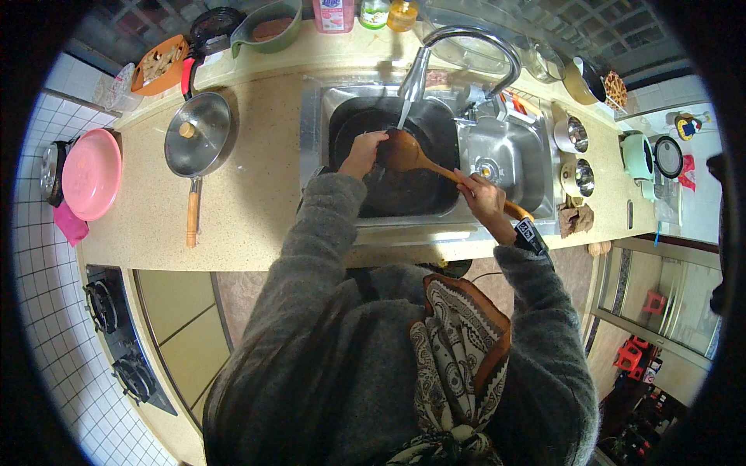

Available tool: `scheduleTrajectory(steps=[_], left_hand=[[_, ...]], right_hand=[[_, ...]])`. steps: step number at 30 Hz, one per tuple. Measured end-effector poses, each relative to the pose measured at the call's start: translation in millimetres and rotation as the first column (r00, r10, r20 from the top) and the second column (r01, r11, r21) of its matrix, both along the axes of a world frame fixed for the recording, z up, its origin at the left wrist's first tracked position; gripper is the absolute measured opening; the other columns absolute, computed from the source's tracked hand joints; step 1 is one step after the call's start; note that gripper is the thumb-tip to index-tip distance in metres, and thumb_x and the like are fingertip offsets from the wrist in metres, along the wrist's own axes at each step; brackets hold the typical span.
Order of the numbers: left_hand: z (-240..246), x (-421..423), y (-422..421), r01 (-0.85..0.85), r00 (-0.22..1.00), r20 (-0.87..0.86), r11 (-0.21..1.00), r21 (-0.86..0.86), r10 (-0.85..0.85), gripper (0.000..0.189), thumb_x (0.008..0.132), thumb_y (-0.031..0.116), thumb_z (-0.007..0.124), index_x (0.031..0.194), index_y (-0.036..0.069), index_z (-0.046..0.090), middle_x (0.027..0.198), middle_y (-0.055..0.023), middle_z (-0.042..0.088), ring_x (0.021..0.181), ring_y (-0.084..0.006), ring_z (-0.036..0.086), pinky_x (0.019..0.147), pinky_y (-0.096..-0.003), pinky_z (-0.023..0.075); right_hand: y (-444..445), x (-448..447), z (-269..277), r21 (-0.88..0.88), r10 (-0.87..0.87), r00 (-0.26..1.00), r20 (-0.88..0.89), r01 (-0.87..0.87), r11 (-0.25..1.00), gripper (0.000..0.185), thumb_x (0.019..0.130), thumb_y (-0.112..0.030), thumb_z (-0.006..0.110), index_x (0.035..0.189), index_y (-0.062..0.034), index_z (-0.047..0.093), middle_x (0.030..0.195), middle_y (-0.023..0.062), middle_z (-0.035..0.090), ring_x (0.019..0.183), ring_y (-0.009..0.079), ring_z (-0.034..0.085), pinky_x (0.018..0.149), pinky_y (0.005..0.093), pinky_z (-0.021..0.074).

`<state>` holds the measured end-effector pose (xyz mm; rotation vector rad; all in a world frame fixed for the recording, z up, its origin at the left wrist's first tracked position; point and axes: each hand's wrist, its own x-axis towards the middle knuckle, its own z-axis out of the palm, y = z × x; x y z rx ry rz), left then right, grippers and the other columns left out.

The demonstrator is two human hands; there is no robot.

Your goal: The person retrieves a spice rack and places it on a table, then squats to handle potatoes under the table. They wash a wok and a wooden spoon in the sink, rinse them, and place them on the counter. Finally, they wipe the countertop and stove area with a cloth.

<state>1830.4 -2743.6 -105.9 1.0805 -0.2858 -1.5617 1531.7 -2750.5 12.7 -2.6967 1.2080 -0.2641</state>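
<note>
My right hand (482,201) grips the handle of a wooden spatula (403,152) with a broad rounded blade. The handle runs on past my palm and ends in a curve. My left hand (364,154) is at the blade's far left edge, fingers closed on it; the fingertips are partly hidden. Water runs from the chrome pull-out faucet (415,76) close to the blade. Beneath the spatula, a large dark wok-like pan (408,195) fills much of the left sink basin (344,93).
The smaller right basin (518,145) has a drain strainer. Left on the counter lies a lidded pan (204,137) with a wooden handle. Steel bowls (571,134) and a brown cloth (576,220) border the sink's right. Bottles (373,13) line the back; a pink basin (92,175) leans far left.
</note>
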Motion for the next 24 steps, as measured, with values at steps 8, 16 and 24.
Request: scheduleTrajectory(steps=[8, 16, 24], left_hand=[[0.0, -4.5, -1.3, -0.002, 0.997, -0.075, 0.989, -0.145, -0.009, 0.019, 0.081, 0.009, 0.056, 0.096, 0.0, 0.063, 0.088, -0.0045, 0.062, 0.083, -0.0141, 0.055, 0.076, -0.0238, 0.0405], [-19.5, -5.6, -15.8, 0.087, 0.993, -0.067, 0.992, -0.092, -0.093, 0.019, 0.08, 0.01, 0.055, 0.094, 0.0, 0.063, 0.083, -0.0034, 0.06, 0.076, -0.0135, 0.053, 0.069, -0.0254, 0.0388], [-14.0, -7.4, -20.2, 0.068, 0.997, -0.027, 0.994, 0.082, -0.066, 0.034, 0.072, 0.0, 0.045, 0.103, -0.004, 0.06, 0.091, -0.0054, 0.06, 0.082, -0.0143, 0.052, 0.072, -0.0245, 0.0369]], right_hand=[[4.2, -1.5, 7.9, -0.019, -0.006, 0.999, 0.033, 0.006, 1.0, 0.032, 0.082, -0.024, 0.061, 0.115, -0.0231, 0.059, 0.076, 0.003, 0.058, 0.066, 0.0229, 0.06, 0.056, 0.0341, 0.0488], [1.5, -4.7, 11.6, -0.075, 0.03, 0.999, 0.038, -0.027, 0.997, 0.031, 0.083, -0.023, 0.059, 0.114, -0.021, 0.06, 0.075, 0.0054, 0.058, 0.064, 0.0244, 0.059, 0.055, 0.0337, 0.0482], [-1.4, -6.4, 7.9, -0.077, 0.013, 1.0, 0.012, -0.012, 0.997, 0.03, 0.084, -0.028, 0.056, 0.114, -0.0249, 0.059, 0.077, 0.0019, 0.06, 0.066, 0.0225, 0.061, 0.053, 0.0343, 0.0488]])
